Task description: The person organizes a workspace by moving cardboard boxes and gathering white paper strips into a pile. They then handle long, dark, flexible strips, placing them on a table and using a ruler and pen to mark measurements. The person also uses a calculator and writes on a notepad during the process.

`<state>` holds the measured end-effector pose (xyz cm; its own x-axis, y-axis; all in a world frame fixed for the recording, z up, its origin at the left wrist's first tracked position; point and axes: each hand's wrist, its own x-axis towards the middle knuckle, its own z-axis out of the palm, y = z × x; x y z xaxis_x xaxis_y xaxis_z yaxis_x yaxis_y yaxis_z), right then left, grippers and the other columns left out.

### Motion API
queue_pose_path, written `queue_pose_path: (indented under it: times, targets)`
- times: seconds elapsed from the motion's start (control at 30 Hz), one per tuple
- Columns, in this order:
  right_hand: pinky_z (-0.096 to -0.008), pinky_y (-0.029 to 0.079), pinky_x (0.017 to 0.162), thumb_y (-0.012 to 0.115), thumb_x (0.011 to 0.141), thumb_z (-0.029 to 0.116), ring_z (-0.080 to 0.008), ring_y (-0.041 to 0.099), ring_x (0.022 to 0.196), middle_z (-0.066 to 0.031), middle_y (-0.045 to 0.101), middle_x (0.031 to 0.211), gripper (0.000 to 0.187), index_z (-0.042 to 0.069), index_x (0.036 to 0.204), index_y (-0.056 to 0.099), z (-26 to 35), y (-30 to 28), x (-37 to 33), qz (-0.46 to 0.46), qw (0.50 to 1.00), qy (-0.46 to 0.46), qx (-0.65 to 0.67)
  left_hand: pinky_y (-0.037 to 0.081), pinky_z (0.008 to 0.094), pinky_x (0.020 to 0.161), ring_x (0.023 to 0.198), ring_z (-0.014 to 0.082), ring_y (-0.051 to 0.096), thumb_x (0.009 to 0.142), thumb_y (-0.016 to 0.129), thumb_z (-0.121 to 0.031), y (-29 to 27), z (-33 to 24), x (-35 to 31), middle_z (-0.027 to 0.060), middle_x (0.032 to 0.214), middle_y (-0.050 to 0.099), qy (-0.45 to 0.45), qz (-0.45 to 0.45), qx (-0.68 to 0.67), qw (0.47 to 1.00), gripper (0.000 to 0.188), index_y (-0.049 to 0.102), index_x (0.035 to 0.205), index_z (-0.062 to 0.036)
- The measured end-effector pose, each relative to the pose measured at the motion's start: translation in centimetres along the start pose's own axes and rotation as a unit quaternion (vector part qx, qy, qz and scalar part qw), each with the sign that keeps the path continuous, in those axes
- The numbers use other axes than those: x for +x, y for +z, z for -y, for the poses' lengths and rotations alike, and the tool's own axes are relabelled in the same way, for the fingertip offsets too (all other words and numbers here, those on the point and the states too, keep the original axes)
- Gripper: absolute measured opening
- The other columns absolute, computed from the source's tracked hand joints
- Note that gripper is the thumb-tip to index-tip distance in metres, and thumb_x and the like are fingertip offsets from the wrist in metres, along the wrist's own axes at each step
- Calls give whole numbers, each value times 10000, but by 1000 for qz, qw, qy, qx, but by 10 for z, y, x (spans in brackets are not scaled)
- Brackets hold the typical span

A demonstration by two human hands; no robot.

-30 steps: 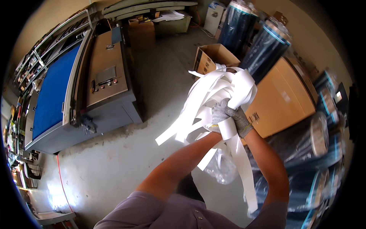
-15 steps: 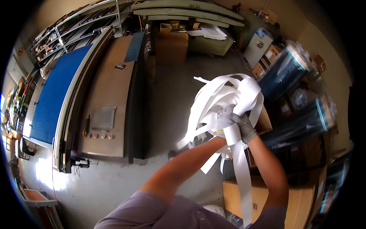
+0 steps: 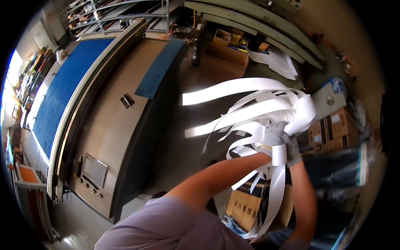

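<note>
A bundle of white strips fills the area right of centre in the frame, fanning out toward the left with 2 broad strip ends reaching to the middle. The left hand, in a grey knitted glove with a yellow cuff edge, is clenched around the gathered strips at the lower part of the bundle. The right hand, also gloved in grey, presses against it from the right, grasping the same strips; its fingers are partly hidden. A curl of strip crosses in front of the 2 wrists, and 1 long strip hangs from there toward the lower edge, past a printed cardboard box at lower centre-right

On the left side of the frame stands a large machine with a blue bed, a long rail and a brown metal top. A screen and 4 round buttons sit at its lower end, and a blue-grey sheet lies along its upper right edge. Metal shelves run across the upper left. At the upper centre is another cardboard box, with white sheeting to its right. Brown cartons stand at the right, above a dark, plastic-wrapped roll
</note>
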<state>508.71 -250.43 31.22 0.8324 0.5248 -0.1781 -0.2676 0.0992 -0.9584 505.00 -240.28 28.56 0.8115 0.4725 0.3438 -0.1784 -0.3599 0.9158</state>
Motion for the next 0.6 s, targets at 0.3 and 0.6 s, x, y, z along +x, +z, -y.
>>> queue_pose_path:
  times: [0.3,0.6]
  targets:
    - [-333,516,940,704,894,235,-206,587,1131,-76,580,1255,554,48,1362,474,90,-55,319,40,994,39,-95,442,484,829,931,407,601,683,675,-209,100,108,310,197,935,628,33,-72,6,997,442,570,1090,-73]
    - [-359,468,1013,672,937,259,-217,540,1208,-98,529,1344,574,38,1413,440,109,-96,655,107,989,27,-97,420,474,836,937,392,563,680,655,-223,120,215,582,166,930,587,4,-229,-7,973,394,577,1042,-90]
